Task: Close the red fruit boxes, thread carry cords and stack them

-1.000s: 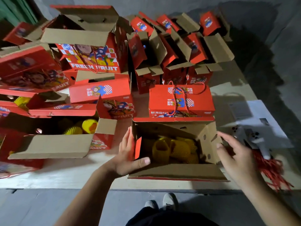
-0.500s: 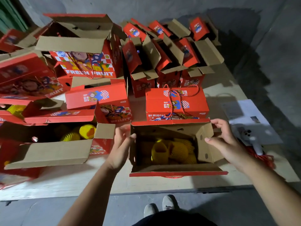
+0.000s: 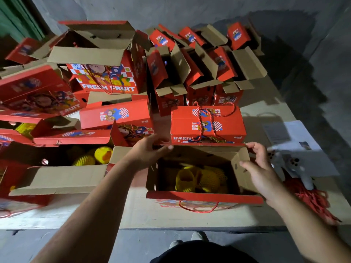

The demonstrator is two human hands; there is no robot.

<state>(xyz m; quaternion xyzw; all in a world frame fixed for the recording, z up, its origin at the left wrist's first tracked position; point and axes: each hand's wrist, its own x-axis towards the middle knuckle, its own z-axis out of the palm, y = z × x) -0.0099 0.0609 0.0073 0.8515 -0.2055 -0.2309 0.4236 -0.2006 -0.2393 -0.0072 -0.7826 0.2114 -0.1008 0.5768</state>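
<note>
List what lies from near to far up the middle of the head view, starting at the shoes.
Shoes → cord loop → open box → netted fruit → closed corded box → open empty boxes → wall.

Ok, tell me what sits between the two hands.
Head view: the far flap of the open box spans from left hand to right hand; below it, yellow netted fruit.
</note>
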